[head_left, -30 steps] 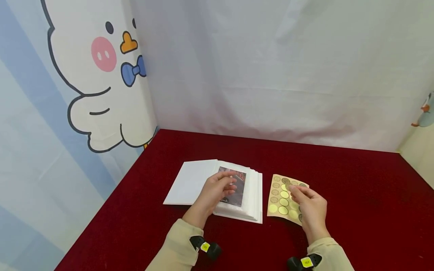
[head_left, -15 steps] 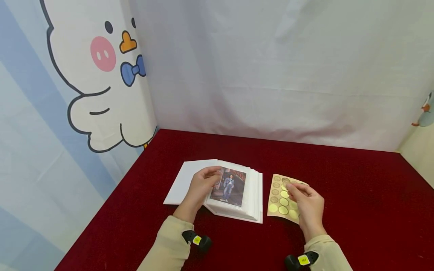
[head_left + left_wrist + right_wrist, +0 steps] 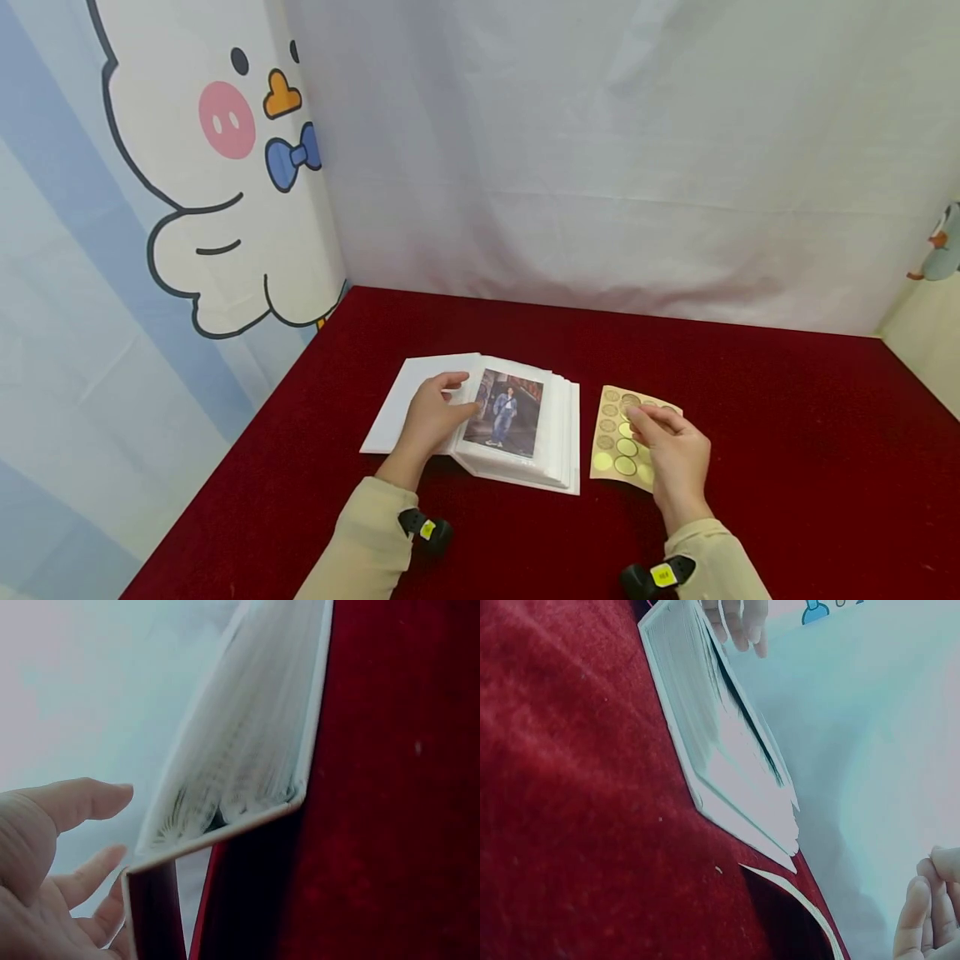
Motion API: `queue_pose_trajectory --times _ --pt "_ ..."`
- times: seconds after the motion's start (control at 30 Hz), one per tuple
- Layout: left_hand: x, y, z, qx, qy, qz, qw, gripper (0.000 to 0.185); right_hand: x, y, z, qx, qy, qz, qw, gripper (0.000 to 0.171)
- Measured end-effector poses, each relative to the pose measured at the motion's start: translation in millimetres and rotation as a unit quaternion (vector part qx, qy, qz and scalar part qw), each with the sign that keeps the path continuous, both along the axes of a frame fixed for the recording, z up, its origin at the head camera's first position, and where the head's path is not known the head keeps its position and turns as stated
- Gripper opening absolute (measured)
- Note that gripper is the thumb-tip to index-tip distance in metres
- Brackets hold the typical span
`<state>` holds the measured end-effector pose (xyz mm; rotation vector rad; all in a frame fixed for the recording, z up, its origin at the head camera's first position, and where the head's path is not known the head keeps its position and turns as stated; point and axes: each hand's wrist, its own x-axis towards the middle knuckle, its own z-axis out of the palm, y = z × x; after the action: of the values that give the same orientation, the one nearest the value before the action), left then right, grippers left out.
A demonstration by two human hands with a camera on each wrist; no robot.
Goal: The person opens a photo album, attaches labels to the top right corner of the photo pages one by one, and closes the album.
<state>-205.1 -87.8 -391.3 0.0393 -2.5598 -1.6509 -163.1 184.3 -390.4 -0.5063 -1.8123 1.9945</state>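
Observation:
A white photo album (image 3: 566,433) lies open on the red cloth, with a photo (image 3: 504,412) of a standing person in its page pocket. My left hand (image 3: 431,414) is over the album's left side, thumb and fingers apart, the thumb tip at the photo's left edge. In the left wrist view, that hand (image 3: 52,870) is beside the album's spine (image 3: 217,832). To the right, a tan sheet of round stickers (image 3: 606,433) lies partly under my right hand (image 3: 678,458). Thumb and forefinger there pinch a small round sticker (image 3: 628,402), faintly visible at their tips.
The table is covered in red cloth (image 3: 810,450). A pale curtain (image 3: 600,167) hangs along its back edge. At the left hangs a blue and white curtain (image 3: 90,375) with a cartoon duck. Both wrists wear black camera straps.
My left hand has drawn left off the photo, uncovering it, and its thumb and fingers have spread. My right hand has shifted slightly left over the sticker sheet, still pinching.

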Motion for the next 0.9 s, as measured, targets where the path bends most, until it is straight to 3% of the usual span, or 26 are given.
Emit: queue_pose_trajectory --times 0.33,0.6,0.9 --pt "2.7 -4.9 -2.3 -0.133 0.006 0.006 0.9911 0.061 -1.9 -9.3 -1.1 -0.011 0.012 0.016 1.000 0.006" --pt "6.6 -1.2 -4.8 -0.179 0.007 -0.004 0.9837 0.060 -4.3 -11.7 -1.6 -0.014 -0.003 0.020 1.000 0.026" --pt "10.6 0.3 -5.4 -0.193 0.015 -0.002 0.9811 0.059 -9.0 -17.2 2.2 -0.010 -0.010 0.032 0.999 0.021"
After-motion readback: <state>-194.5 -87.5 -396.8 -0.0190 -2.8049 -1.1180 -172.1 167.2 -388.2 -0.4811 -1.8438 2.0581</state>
